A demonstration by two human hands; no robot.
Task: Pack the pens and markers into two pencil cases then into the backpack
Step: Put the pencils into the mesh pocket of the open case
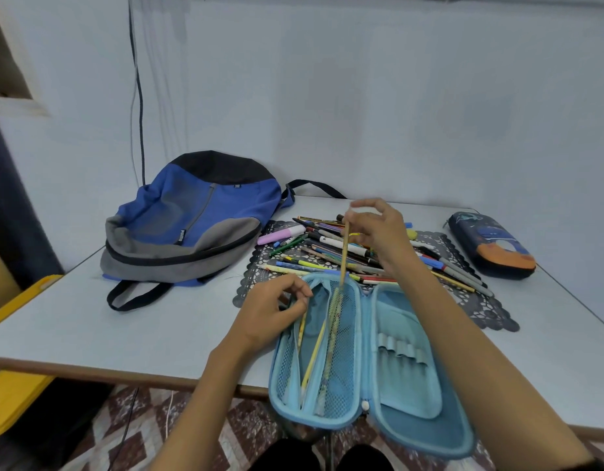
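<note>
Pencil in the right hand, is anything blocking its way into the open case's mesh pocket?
Nothing visible does. The pencil held by the right hand has its lower end at the mouth of the mesh pocket; the left hand sits off to the side.

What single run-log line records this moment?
right hand: pinches pencil, tip inside open blue case | left hand: curled at mesh pocket mouth
</note>
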